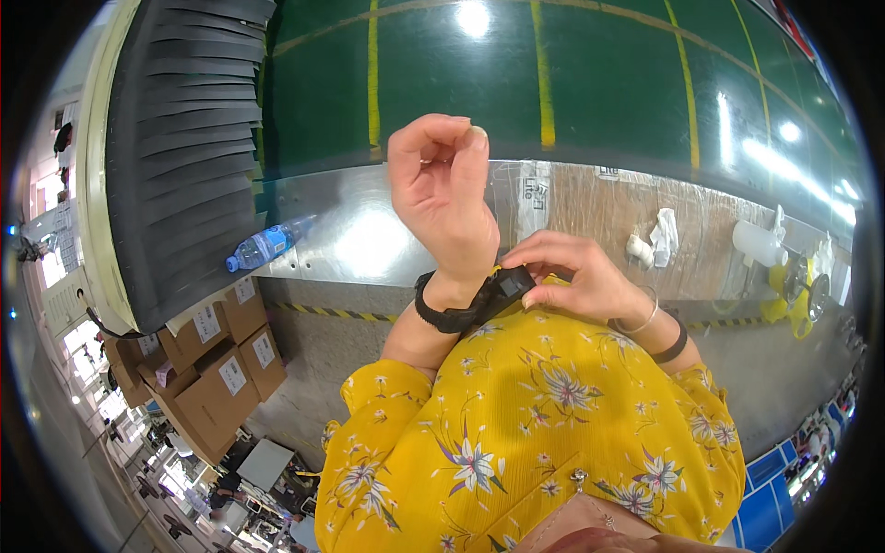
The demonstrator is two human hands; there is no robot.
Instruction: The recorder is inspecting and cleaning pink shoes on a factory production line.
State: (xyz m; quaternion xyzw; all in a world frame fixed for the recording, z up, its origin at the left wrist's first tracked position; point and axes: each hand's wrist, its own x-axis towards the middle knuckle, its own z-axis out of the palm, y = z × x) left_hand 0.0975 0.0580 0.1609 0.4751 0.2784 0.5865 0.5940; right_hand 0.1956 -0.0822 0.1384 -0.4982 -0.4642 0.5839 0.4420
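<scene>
My left hand (447, 194) is raised palm up over the metal ledge, its fingers curled in to meet the thumb. Nothing shows between them. A black boxy device (505, 289) sits at the left wrist, by a black strap (444, 317) that goes round it. My right hand (583, 276) reaches across and pinches this device between thumb and fingers. A thin bangle (640, 318) and a dark band (673, 341) circle the right wrist. The underside of the device is hidden.
Beyond the hands runs a green belt (452, 83) with yellow cross lines. Dark curtain strips (198, 138) hang at left, near a water bottle (265, 244) and cartons (221, 373). Crumpled white cloth (664, 238) and a white plastic bottle (758, 242) lie right on the board-covered ledge (590, 205).
</scene>
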